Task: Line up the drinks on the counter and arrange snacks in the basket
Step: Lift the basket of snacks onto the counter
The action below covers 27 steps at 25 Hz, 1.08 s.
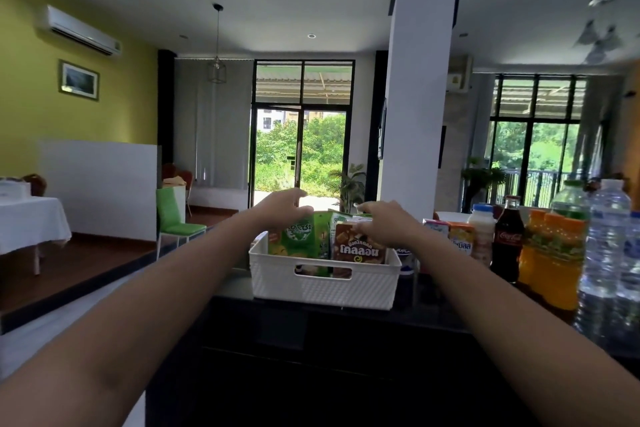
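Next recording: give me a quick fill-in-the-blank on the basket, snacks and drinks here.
1. The white woven-pattern plastic basket sits on the dark ____.
2. The right hand reaches to the top of a ____ chocolate snack box in it.
3. The left hand is over the ____ snack bag.
4. The dark glass cola bottle stands to the basket's ____.
Missing: counter; brown; green; right.

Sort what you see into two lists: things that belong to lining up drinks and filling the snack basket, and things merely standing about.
Belong to the job: white basket, green snack packet, brown chocolate snack box, cola bottle, orange drink bottles, water bottles, orange carton.

Standing about: green chair, white-clothed table, air conditioner, framed picture, potted plant.
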Tool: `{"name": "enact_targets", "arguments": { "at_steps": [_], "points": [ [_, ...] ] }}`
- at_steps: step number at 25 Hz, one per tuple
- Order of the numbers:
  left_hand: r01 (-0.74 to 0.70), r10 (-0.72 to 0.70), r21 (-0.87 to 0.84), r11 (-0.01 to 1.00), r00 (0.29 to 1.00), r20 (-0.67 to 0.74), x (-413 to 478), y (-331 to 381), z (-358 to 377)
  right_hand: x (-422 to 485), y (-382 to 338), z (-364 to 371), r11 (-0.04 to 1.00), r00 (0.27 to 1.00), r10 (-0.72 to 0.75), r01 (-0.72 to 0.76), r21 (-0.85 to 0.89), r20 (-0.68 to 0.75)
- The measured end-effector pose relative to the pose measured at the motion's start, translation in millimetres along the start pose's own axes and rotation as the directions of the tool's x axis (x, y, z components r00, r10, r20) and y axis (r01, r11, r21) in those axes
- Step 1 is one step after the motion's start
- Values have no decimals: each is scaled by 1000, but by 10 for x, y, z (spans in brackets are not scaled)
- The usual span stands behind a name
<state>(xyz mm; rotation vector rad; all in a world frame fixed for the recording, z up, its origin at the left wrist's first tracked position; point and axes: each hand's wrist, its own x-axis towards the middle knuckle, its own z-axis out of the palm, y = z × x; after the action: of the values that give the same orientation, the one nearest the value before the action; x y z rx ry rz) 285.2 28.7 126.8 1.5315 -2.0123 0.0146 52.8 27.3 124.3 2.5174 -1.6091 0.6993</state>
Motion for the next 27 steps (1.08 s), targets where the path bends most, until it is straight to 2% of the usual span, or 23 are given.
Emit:
{"name": "enact_targets", "arguments": {
  "at_steps": [2,3,7,12,16,21,24,27],
  "points": [
    [-9,4,49,999,994,110,38,72,-68,27,-39,-14,992,983,16,8,-128,182],
    [-19,12,60,998,993,120,44,84,-89,31,-45,-5,990,978,22,7,-139,205],
    [-48,30,133,990,991,134,23,84,-108,34,9,59,994,984,39,-19,-112,175],
    [-62,46,121,991,990,131,20,158,-157,51,4,72,979,994,61,-42,-199,91],
    [-62,57,50,997,994,88,17,264,-335,52,-109,-69,992,981,34,-56,117,190],
    [-105,84,172,979,989,125,62,288,-605,110,-132,-355,957,994,85,-100,273,69],
    [-106,58,224,969,976,208,74,256,-640,101,-125,-420,978,997,73,-76,193,23],
    [-66,15,214,975,972,234,73,232,-597,57,-111,-340,996,994,71,-76,54,80]
  ]
}}
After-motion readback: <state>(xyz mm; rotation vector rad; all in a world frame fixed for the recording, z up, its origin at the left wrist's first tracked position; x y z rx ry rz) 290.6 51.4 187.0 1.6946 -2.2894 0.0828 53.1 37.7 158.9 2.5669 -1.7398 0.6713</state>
